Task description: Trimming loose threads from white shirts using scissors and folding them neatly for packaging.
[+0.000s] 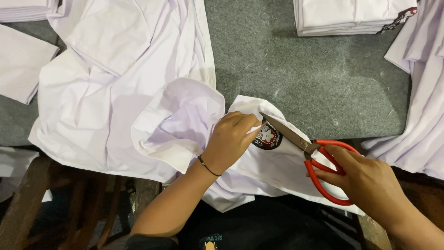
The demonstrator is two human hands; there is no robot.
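Note:
A white shirt [120,92] lies spread over the grey felt table [300,74]. My left hand [230,139] pinches the shirt's sleeve fabric right beside a round dark embroidered badge [268,137]. My right hand [365,178] grips red-handled scissors [319,157], fingers through the loops. The metal blades point up-left, their tip reaching the badge's upper edge near my left fingertips. A thin dark bracelet circles my left wrist.
A stack of folded white shirts [351,16] sits at the back right. More white cloth [423,102] drapes off the right side, and folded pieces [21,60] lie at the far left. A wooden stool frame [27,203] shows below left.

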